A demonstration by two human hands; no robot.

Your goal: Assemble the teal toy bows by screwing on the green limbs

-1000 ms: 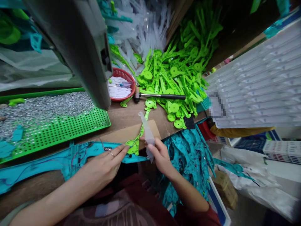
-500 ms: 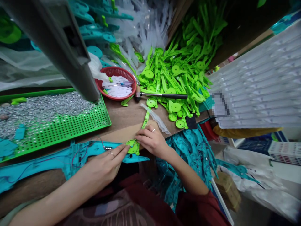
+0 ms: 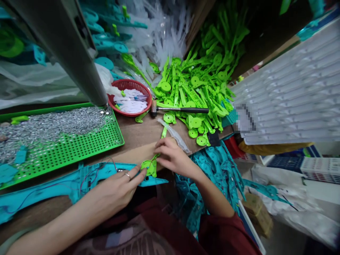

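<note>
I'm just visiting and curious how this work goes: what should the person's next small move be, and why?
Perhaps the right hand should press gently on the green part, along its narrow stem: the fingers are at that stem, while the left hand is at the round end and could steady it. The translucent strip lies nearby, in neither hand.

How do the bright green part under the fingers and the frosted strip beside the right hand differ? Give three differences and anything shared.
Colour: the green part is opaque; the frosted strip is whitish, translucent.
Shape: the green part has a round end; the frosted strip curves without one.
Contact: the left hand and right hand touch the green part; neither grips the frosted strip.
Shared: both have a slender stretch.
</note>
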